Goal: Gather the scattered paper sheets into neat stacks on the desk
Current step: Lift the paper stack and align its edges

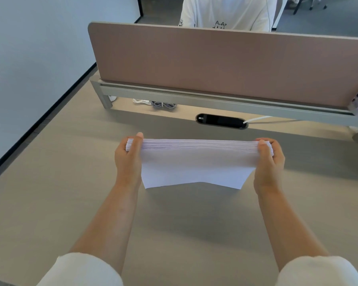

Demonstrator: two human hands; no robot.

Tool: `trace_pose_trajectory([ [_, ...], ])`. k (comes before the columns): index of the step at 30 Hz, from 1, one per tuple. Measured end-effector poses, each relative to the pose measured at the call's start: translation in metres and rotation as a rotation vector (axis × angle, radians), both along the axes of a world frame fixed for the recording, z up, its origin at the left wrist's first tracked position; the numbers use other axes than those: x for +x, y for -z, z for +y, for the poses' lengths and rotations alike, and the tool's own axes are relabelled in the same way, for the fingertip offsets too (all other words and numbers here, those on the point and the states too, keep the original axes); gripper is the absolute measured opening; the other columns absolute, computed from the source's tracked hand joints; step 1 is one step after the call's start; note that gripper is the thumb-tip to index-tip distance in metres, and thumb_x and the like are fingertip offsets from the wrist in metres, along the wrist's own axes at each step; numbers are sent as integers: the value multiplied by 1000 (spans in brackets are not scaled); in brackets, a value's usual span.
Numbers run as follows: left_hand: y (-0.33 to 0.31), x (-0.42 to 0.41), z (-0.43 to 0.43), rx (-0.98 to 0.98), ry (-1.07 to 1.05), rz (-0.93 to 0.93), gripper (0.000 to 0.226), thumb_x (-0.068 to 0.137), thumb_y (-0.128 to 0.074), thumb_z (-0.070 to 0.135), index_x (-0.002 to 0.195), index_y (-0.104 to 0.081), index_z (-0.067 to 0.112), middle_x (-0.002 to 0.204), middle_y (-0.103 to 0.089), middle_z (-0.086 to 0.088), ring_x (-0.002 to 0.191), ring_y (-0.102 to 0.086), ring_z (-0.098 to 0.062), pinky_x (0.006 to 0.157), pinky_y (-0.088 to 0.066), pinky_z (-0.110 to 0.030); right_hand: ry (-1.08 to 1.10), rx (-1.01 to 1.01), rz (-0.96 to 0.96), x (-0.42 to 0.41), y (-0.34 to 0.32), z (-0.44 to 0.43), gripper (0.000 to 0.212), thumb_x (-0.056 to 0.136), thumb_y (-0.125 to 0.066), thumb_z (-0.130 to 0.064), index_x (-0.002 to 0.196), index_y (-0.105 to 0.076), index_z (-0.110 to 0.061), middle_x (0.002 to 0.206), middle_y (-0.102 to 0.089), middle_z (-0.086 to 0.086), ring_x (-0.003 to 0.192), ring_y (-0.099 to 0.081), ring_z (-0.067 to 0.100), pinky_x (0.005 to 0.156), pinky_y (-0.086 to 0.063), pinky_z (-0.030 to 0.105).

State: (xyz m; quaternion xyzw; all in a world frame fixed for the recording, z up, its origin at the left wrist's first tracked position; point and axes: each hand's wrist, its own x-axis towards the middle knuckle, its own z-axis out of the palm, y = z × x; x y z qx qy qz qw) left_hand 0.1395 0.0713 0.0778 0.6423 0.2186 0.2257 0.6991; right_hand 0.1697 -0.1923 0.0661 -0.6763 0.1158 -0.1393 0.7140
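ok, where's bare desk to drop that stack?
Both hands, left hand and right hand, hold the paper stack above the desk. Bare top lies beneath it, leftward to the desk edge, and up to the cable port. Cables crowd under the divider.

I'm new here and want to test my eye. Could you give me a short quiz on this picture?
1. True or false: the paper stack lies flat on the desk.
2. Which hands grip the stack? A. left hand only B. right hand only C. both
3. Fill in: behind the stack, a white cable leaves the dark ____ in the desk.

Key: 1 false, it is held up on edge; 2 C; 3 slot.
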Motion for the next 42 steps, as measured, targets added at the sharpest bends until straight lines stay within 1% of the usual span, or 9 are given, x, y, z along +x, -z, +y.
trace_pose_trajectory([
  [2,-4,0,-1,13,-23,11,21,85,-52,14,64,-50,15,58,-51,10,44,-46,2,43,-36,-7,4,10,-7,0,-2,1,15,79,-43,-29,75,-56,-23,79,-58,-2,70,-53,10,60,-42,20],
  [7,-9,1,1,-29,1,-17,21,71,-40,24,79,-56,12,62,-65,12,55,-56,4,49,-41,-7,-10,7,-12,-2,-6,4,20,80,-42,-28,71,-57,-18,73,-61,-5,60,-54,1,52,-42,10],
  [13,-10,2,0,-44,-23,58,23,68,-39,26,61,-56,12,67,-57,0,53,-51,-5,44,-38,-10,-18,29,-36,-1,-8,1,34,90,-36,-28,71,-60,-15,72,-61,-2,59,-55,-1,54,-43,10],
  [19,-11,2,-3,-28,-42,26,28,88,-39,9,65,-54,11,58,-60,10,48,-52,2,45,-39,-9,-16,45,-35,0,-7,1,23,83,-40,-19,71,-59,-18,79,-67,-2,64,-56,-2,57,-44,9],
  [22,-11,0,-4,-6,-36,24,26,86,-39,11,67,-56,9,69,-60,2,50,-54,2,46,-40,-7,-24,52,-43,1,-8,1,33,92,-33,-7,74,-59,-16,85,-68,1,68,-58,-2,60,-45,9],
  [25,-11,1,-3,-21,-50,32,28,86,-38,9,62,-52,10,58,-59,9,48,-52,1,44,-38,-8,-21,49,-40,2,-10,1,41,92,-29,-4,69,-61,-17,80,-70,-2,70,-60,2,61,-46,10],
  [33,-13,0,-3,-13,-55,91,27,86,-40,14,59,-42,13,60,-43,2,47,-41,-5,45,-33,-16,-77,24,-27,-2,-10,2,27,84,-45,-36,76,-59,-15,72,-64,-9,61,-57,-2,56,-44,10],
  [37,-13,5,-7,-6,-153,138,39,92,-44,27,57,-29,20,60,-26,1,57,-25,-14,55,-20,-29,-74,-19,10,2,-7,0,39,71,-51,-58,67,-57,-20,61,-52,-8,60,-47,11,59,-37,24],
  [42,-14,6,-10,53,-183,144,48,95,-38,52,60,-28,20,61,-27,1,56,-26,-12,51,-24,-22,-366,-121,-49,0,2,-22,46,56,-65,-47,97,-57,-27,78,-65,-23,72,-59,-6,65,-46,11],
])
